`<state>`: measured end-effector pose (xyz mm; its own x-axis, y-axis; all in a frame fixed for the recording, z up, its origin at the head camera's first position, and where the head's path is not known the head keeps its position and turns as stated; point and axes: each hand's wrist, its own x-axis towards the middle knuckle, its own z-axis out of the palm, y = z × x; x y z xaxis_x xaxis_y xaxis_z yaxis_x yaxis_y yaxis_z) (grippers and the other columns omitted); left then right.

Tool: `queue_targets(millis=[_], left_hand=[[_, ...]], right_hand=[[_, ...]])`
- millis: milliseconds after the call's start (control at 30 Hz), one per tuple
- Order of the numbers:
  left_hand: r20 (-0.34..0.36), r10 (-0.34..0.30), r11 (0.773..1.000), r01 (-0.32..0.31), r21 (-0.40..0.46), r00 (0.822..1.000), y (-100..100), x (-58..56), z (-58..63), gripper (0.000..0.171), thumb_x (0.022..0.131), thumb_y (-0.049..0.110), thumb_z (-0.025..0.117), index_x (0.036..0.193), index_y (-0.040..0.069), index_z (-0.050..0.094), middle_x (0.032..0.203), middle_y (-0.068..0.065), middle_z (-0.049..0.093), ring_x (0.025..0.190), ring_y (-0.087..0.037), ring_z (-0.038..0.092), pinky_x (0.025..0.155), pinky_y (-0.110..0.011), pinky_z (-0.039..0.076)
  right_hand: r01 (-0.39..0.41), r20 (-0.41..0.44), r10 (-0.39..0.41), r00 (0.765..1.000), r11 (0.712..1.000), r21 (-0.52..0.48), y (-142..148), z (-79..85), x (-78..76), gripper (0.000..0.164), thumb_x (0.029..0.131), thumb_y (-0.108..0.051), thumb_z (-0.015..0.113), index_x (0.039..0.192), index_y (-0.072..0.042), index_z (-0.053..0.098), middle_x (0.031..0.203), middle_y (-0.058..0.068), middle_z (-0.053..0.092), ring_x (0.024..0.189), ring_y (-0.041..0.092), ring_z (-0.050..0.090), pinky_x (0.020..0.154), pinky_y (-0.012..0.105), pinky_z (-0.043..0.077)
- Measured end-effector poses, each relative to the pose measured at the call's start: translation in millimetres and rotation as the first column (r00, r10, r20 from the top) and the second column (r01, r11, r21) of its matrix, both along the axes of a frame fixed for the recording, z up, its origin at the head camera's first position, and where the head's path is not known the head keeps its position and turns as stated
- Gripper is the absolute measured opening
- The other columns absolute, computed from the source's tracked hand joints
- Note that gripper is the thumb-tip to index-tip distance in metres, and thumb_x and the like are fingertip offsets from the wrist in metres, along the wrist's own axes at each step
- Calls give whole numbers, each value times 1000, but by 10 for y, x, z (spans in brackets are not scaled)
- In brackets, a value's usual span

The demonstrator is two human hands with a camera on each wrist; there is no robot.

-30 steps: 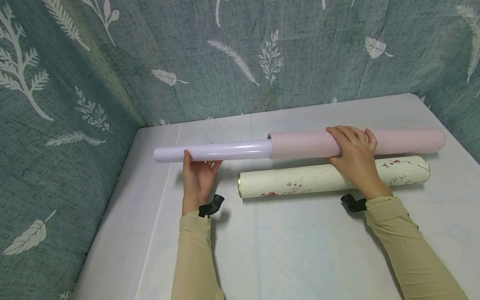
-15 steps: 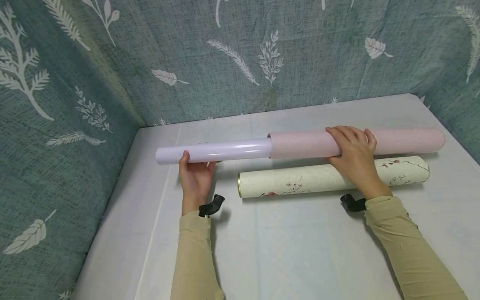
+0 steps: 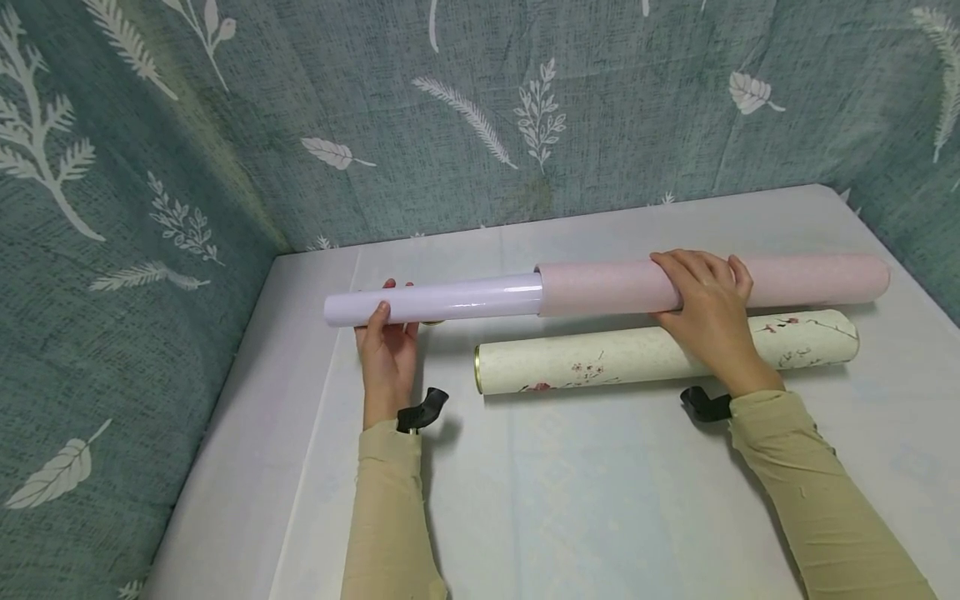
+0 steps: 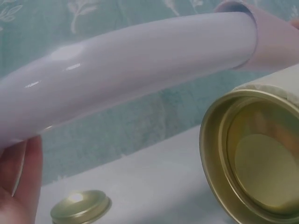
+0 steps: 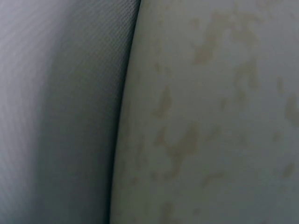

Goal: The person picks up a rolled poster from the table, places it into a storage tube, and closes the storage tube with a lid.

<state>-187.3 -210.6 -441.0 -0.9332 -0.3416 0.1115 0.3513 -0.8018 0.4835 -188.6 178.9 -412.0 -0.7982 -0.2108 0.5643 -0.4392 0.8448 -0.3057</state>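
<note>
My left hand holds a glossy white paper roll near its left end, thumb in front and fingertips showing behind. The roll's right end sits inside the open mouth of a pink cardboard tube. Across the top of that tube, my right hand grips it from above. A cream tube with a blossom print lies just in front, partly under the right wrist. Its gold-rimmed left end looms large in the left wrist view. Cream surface fills much of the right wrist view, and the right hand is hidden there.
A round gold lid lies on the white-covered table, mostly behind the roll in the head view. Green leaf-print cloth hangs along the back and left sides. Black wrist mounts stick out beside both hands.
The paper roll has slid slightly right, deeper into the pink tube. My left hand has shifted its hold, and its fingertips now show above the roll. The right hand stays put.
</note>
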Motion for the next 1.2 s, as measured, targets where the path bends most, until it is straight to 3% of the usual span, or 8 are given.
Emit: queue_targets(millis=[133,267,367,733,1200], left_hand=[[33,99,994,-98,-46,995,5,-8,9,76,75,0,69,130,26,23,133,-15,33,111,-38,47,90,-42,40],[67,195,977,-188,-98,978,6,-24,19,82,72,1,72,129,30,22,126,-12,37,101,-33,53,84,-38,44],[76,227,968,-217,-124,971,4,-29,25,82,71,3,74,128,30,23,121,-10,41,97,-30,54,80,-36,44],[33,142,989,-140,-53,989,-13,-4,-15,56,83,15,63,127,24,28,124,-12,39,102,-29,50,87,-41,42],[41,145,987,-142,-70,989,-1,-4,-25,53,83,19,63,124,21,31,117,-10,43,98,-25,49,84,-40,43]], right_hand=[[1,5,-1,1000,1000,1,-3,0,0,71,60,-12,82,124,-15,51,122,7,49,113,31,37,101,49,4],[3,9,-3,1000,1000,-1,0,0,1,72,59,-11,82,124,-15,51,123,8,49,113,31,36,101,49,4],[2,5,-2,1000,1000,-3,4,0,-2,72,59,-11,82,124,-16,51,123,8,49,114,31,36,101,49,5],[-3,-16,3,1000,1000,3,11,-8,-8,71,60,-12,81,124,-16,51,122,7,49,114,30,37,101,49,5],[-1,-20,1,1000,1000,0,2,-1,2,71,58,-12,82,123,-15,52,121,7,50,113,31,37,100,49,6]])
